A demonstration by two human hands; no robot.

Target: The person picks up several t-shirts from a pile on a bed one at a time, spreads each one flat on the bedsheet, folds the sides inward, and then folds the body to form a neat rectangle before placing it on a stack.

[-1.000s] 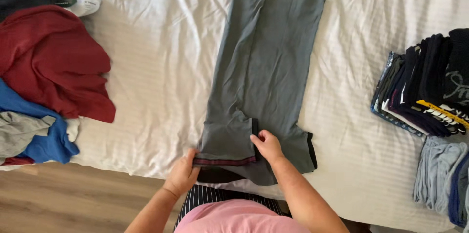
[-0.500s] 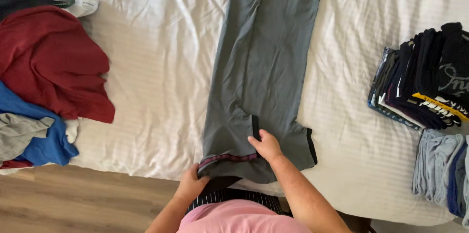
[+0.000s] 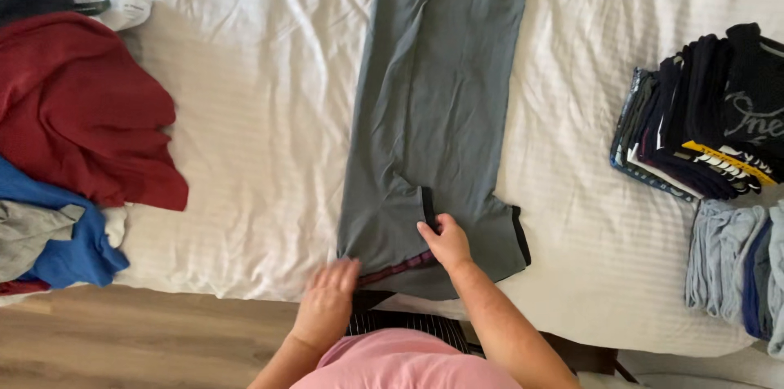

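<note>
So my right hand (image 3: 447, 242) pinches the grey garment (image 3: 433, 120) at its folded sleeve, near the bed's (image 3: 245, 111) front edge. My left hand (image 3: 327, 303), blurred, seems spread flat and released beside the hem. The long fold looks done; the crosswise fold is left. Folded stacks (image 3: 702, 120) sit by the right edge.

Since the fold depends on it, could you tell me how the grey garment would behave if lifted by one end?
The grey garment would probably droop: it lies flat and creased on the white sheet. It looks thin, so likely light. Its folded layers may slide apart unless both hands hold them.
</note>
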